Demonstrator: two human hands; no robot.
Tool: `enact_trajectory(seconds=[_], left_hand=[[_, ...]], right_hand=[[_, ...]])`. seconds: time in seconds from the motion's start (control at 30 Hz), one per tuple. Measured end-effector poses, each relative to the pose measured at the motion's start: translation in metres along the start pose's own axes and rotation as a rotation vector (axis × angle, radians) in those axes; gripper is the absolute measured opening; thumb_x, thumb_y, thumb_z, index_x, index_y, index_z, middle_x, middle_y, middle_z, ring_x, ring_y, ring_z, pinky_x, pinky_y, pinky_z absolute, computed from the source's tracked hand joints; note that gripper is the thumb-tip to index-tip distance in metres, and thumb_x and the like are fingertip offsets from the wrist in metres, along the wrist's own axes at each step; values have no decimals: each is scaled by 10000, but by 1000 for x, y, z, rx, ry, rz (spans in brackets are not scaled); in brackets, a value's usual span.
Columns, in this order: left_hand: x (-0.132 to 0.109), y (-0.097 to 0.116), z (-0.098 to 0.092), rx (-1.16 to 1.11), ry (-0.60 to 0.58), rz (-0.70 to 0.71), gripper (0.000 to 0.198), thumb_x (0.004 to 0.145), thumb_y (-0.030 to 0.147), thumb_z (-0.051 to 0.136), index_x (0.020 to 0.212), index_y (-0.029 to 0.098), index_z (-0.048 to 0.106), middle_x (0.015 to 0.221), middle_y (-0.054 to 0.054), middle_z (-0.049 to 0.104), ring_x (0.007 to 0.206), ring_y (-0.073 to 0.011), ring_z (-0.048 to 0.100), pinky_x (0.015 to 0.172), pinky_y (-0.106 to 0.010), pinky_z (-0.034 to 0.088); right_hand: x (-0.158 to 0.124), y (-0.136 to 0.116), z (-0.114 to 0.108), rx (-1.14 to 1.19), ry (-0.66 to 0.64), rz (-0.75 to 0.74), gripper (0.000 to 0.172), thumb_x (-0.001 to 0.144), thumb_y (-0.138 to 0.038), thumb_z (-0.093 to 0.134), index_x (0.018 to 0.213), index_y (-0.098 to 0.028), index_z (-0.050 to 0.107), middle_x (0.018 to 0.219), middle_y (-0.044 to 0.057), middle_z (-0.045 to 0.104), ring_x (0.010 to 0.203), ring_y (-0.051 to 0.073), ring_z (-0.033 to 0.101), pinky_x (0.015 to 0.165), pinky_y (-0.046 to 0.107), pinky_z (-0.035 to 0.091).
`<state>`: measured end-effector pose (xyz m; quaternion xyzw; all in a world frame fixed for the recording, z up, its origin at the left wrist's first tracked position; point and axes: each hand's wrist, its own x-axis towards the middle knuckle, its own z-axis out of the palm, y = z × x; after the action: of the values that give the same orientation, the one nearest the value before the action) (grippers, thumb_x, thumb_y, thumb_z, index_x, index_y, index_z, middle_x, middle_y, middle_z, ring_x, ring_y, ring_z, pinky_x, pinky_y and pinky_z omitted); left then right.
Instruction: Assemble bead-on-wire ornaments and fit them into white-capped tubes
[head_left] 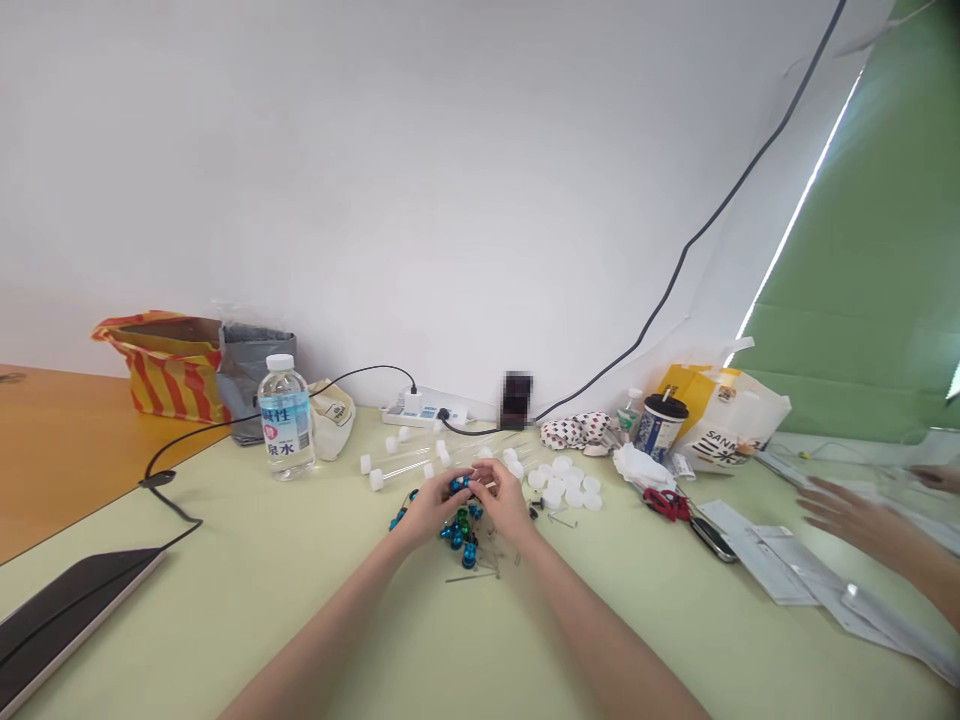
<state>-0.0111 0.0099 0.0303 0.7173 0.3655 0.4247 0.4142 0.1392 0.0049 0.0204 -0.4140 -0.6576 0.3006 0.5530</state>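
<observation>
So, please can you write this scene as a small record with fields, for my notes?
left hand: pinches a glossy blue piece together with the right hand
right hand: pinches the same piece
things: more glossy blue and green pieces and thin metal pins below the hands; white plastic caps and clear tubes beyond them
other person: a hand above papers at right
rest: water bottle, power strip, striped bag, cup with black lid
</observation>
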Motion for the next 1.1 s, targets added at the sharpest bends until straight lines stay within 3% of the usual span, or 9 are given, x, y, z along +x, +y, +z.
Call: enact_trajectory(seconds=[0.3,0.63,0.83,0.97,1.1], left_hand=[[3,-8,4,-203,132,-156,365,677,438,619,893,145,594,745,-42,657,743,-178,614,663,-274,458],[2,-6,7,-126,179,-119,381,689,488,587,860,147,576,798,-47,638,780,-180,595,700,-285,457],[-1,2,12,-112,166,-98,363,780,496,476,916,170,560,842,-39,623,836,-172,567,722,-276,449],[-3,4,16,-146,133,-116,403,818,491,414,1048,181,529,1004,-68,607,946,-187,555,767,-290,456],[0,-1,23,-160,178,-92,425,827,482,400,1104,177,507,1089,-87,580,993,-197,544,808,-305,456]], right_hand=[[-1,-3,3,11,23,64,171,715,-259,555,858,-175,597,851,49,623,762,167,590,602,265,477],[-6,1,11,-80,45,36,177,674,-230,607,843,-180,588,780,27,628,708,168,589,640,288,449],[-5,-5,8,43,60,41,193,690,-257,610,863,-177,583,793,27,609,714,159,579,624,273,448],[-5,-3,12,287,32,137,264,696,-341,620,900,-183,560,855,29,578,680,140,579,609,278,485],[-5,0,19,452,72,217,341,665,-430,648,887,-190,547,896,39,573,652,131,577,582,279,501]])
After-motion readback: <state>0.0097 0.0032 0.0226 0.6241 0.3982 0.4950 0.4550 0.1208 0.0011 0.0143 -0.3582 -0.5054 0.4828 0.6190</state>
